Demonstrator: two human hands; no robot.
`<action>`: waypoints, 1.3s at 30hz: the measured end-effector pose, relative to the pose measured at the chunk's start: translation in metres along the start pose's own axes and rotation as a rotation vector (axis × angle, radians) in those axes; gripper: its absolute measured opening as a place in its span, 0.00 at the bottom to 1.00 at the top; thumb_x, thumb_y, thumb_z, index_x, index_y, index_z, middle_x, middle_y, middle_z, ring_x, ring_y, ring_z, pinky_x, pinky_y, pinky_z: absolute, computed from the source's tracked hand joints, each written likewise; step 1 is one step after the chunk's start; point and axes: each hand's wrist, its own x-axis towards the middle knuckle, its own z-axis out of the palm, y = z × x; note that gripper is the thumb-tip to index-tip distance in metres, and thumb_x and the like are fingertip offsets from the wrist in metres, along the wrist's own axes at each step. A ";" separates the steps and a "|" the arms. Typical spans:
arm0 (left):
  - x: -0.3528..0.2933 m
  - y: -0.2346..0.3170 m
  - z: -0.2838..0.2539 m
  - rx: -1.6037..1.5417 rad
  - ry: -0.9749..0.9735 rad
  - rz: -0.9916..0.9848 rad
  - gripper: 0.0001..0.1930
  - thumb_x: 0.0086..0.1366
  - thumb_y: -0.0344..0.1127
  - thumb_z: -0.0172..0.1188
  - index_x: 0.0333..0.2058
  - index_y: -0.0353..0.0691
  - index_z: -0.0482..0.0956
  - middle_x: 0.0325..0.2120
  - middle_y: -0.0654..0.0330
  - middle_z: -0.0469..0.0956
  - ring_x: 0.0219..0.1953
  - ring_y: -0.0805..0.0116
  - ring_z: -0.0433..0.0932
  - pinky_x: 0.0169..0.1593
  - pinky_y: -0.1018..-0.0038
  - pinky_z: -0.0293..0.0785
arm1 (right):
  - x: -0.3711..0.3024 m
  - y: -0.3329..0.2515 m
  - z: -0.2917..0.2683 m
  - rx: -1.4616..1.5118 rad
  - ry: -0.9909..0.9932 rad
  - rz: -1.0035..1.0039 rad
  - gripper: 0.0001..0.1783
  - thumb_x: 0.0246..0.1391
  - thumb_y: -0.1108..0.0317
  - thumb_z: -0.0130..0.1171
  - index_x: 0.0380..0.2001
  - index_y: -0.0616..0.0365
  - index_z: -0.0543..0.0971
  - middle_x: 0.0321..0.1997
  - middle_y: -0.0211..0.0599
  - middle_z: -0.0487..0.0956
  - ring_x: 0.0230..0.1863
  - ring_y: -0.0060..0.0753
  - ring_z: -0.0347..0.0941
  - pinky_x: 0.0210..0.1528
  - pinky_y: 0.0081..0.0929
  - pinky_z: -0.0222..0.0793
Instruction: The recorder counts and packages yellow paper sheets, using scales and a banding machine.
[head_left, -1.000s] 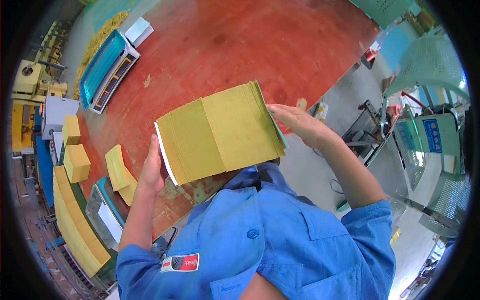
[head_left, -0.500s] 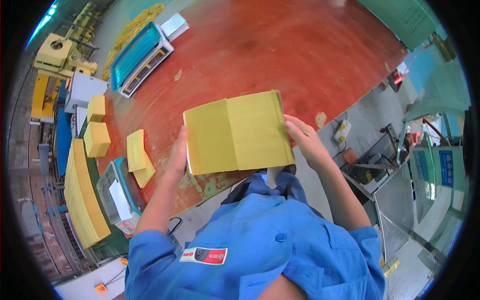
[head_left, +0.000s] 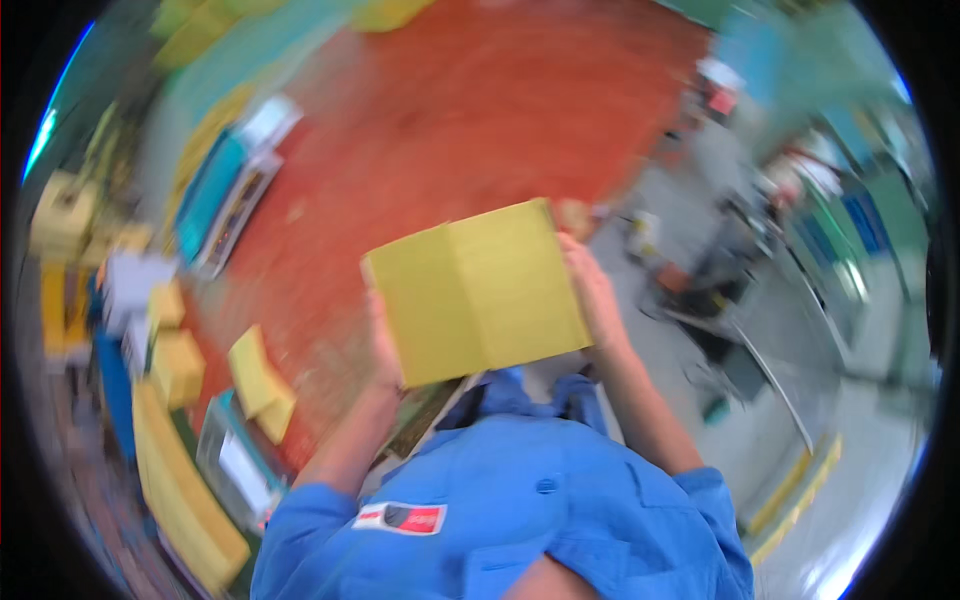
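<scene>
A thick block of yellow paper, with a seam or edge running down its middle, is held up before me over the near edge of the red table. My left hand presses its left side, fingers mostly hidden behind it. On the right side, my right hand grips the block, its fingers partly out of sight. The paper lies slightly tilted, higher on the right. To the left of my left forearm are smaller yellow paper stacks on the red table.
A scale with a teal tray stands at the table's far left. Another scale sits near left, beside a long row of yellow paper. More yellow blocks stand behind it. Blurred metal equipment is at the right.
My view has swung to the right, so table and scales sit farther left and the picture is blurred. Both hands still hold the paper block, which has tilted, its left side lower.
</scene>
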 end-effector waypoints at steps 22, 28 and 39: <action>-0.053 -0.490 0.460 0.364 -0.766 -0.257 0.35 0.73 0.62 0.35 0.64 0.37 0.61 0.59 0.57 0.68 0.61 0.64 0.67 0.62 0.67 0.65 | -0.326 -0.132 -0.591 0.087 0.710 -0.458 0.19 0.67 0.69 0.44 0.58 0.63 0.72 0.49 0.32 0.77 0.48 0.20 0.72 0.49 0.19 0.69; -0.008 -0.542 0.495 0.508 -0.694 -0.535 0.34 0.74 0.59 0.34 0.63 0.35 0.63 0.56 0.57 0.70 0.57 0.65 0.71 0.61 0.68 0.66 | -0.288 -0.113 -0.659 0.255 0.875 -0.048 0.16 0.62 0.66 0.53 0.50 0.62 0.76 0.42 0.33 0.79 0.39 0.23 0.76 0.40 0.22 0.73; 0.037 -0.459 0.536 1.114 -0.927 -0.948 0.35 0.67 0.58 0.53 0.61 0.35 0.67 0.52 0.52 0.75 0.54 0.58 0.75 0.40 0.68 0.81 | -0.304 -0.155 -0.677 -0.255 0.843 0.232 0.16 0.63 0.62 0.52 0.47 0.62 0.79 0.40 0.28 0.80 0.41 0.18 0.72 0.44 0.20 0.69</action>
